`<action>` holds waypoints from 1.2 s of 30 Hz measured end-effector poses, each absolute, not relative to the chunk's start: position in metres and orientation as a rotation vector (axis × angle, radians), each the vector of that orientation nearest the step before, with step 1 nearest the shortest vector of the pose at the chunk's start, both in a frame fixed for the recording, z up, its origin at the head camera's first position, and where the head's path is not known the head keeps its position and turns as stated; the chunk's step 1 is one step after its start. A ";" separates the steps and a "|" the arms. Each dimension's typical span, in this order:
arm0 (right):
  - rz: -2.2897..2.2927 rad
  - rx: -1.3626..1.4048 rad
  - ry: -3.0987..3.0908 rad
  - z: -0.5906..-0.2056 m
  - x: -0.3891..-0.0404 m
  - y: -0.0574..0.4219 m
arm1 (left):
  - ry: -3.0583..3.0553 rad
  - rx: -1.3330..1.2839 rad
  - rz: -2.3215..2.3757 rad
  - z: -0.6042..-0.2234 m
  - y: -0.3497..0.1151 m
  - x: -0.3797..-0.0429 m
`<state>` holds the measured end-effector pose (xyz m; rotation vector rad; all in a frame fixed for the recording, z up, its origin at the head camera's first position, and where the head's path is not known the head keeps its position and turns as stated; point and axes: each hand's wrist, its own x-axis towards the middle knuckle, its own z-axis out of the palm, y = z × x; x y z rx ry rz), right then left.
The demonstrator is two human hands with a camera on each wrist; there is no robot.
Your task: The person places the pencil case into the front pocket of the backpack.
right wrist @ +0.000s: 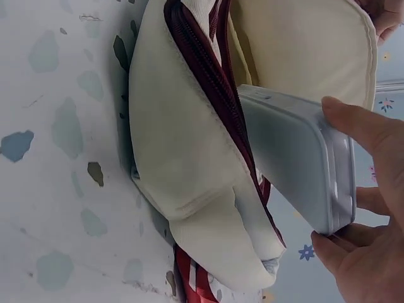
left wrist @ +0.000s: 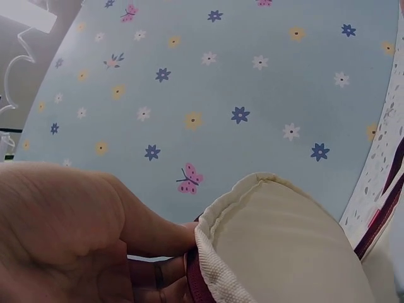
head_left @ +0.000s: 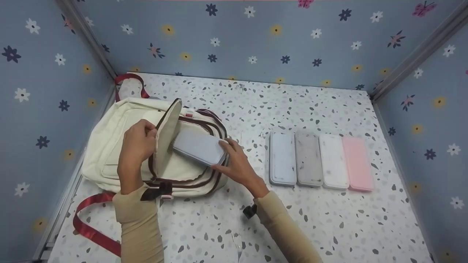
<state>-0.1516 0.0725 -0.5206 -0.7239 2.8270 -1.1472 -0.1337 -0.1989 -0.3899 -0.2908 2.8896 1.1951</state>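
A cream backpack [head_left: 106,146] with dark red zips and straps lies on the table at the left. My left hand [head_left: 137,142] pinches the edge of its front pocket flap [left wrist: 278,233] and holds it raised. My right hand [head_left: 237,160] grips one end of a pale blue-grey pencil case [head_left: 201,146], thumb on one side and fingers on the other. The case's far end reaches into the pocket opening behind the flap; in the right wrist view the case [right wrist: 290,145] slants past the zip, its inner end partly hidden by the bag.
To the right a row of similar cases lies side by side: a light blue case [head_left: 282,157], a grey case [head_left: 309,159], a white case [head_left: 333,160] and a pink case [head_left: 358,162]. A red strap [head_left: 95,233] trails toward the front. Flowered panels [head_left: 248,44] enclose the speckled table [head_left: 329,226].
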 end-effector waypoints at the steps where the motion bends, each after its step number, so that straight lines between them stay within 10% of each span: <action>1: -1.143 -0.723 2.820 -0.521 -0.153 0.070 | 2.889 -0.291 1.198 -0.390 -0.199 -0.134; 36: -0.944 -0.800 2.743 -0.528 -0.194 0.004 | 2.898 -0.266 1.167 -0.396 -0.195 -0.135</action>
